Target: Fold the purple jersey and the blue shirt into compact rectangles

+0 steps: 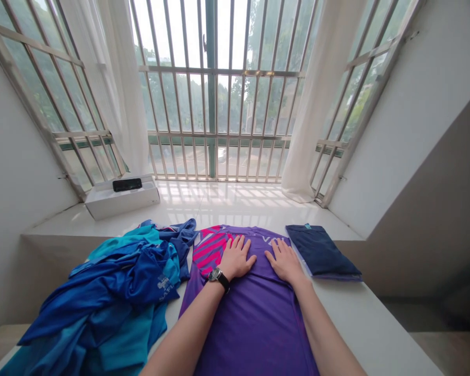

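A purple jersey (254,318) with pink stripes at its upper left lies spread out on the white surface. My left hand (237,258), with a black-strapped watch (218,278) on the wrist, rests flat on the jersey beside the pink stripes, fingers spread. Flat on the upper right of the jersey, near some white lettering, lies my right hand (284,259), its fingers also apart. Neither hand holds anything. To the left sits a loose heap of blue and teal shirts (121,282). A folded dark navy garment (321,249) lies to the right, with purple cloth showing under its edge.
On the windowsill (219,201) at the back left stands a white box (121,202) with a black phone-like object (127,184) on top. Behind are a barred window (211,104) and white curtains (317,104). Walls slope in on both sides.
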Tool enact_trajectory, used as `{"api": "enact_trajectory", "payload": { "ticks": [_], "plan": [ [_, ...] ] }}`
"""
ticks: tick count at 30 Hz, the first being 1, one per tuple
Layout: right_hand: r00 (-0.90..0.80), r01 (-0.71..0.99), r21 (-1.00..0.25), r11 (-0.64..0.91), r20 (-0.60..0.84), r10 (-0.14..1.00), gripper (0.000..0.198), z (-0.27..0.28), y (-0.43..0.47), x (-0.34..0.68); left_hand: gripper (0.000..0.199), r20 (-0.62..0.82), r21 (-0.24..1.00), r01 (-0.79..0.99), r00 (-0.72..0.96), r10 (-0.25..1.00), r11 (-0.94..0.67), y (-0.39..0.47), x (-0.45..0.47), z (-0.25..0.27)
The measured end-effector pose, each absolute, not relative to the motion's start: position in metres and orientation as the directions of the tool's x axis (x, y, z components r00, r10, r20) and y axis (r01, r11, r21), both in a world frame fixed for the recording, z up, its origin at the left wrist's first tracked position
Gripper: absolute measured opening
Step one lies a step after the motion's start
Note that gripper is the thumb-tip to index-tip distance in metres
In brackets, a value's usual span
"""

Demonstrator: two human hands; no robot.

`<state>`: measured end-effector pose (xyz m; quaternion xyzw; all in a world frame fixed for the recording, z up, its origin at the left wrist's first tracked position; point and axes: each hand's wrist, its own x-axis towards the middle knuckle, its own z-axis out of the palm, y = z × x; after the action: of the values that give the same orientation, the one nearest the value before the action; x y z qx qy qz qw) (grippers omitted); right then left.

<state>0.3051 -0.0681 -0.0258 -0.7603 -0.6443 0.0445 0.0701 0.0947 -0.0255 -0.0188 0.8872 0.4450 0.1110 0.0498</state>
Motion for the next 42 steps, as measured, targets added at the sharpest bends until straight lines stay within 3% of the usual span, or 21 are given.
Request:
{"api": "enact_trajectory", "payload": {
  "ticks": [6,11,24,31,37,42],
  "plan": [
    [0.254,0.962,-0.128,-0.24,0.11,0.961,0.079,-0.034,-0.066,0.309,0.076,0.15,0.216,0.779,0.569,0.809,-0.588,-0.027,0.096,-0.017],
    [0.326,0.942,-0.103,-0.32,0.054,0.944,0.088,-0.04,-0.062,0.315,0.078,0.14,0.238,0.774,0.571,0.809,-0.587,-0.027,0.095,-0.017],
    [0.308,0.951,-0.034,-0.306,0.078,0.948,0.088,-0.041,-0.061,0.317,0.078,0.139,0.239,0.774,0.571,0.809,-0.587,-0.029,0.094,-0.015],
    [0.246,0.968,0.003,-0.252,0.21,0.946,0.081,-0.028,-0.058,0.305,0.078,0.148,0.249,0.773,0.565,0.812,-0.583,-0.029,0.095,-0.016],
    [0.284,0.959,-0.031,-0.283,0.058,0.957,0.082,-0.032,-0.061,0.297,0.078,0.149,0.252,0.773,0.563,0.813,-0.582,-0.03,0.095,-0.015],
    [0.278,0.96,-0.037,-0.276,0.066,0.958,0.079,-0.028,-0.063,0.297,0.079,0.143,0.261,0.766,0.571,0.809,-0.587,-0.03,0.094,-0.014]
  ]
}}
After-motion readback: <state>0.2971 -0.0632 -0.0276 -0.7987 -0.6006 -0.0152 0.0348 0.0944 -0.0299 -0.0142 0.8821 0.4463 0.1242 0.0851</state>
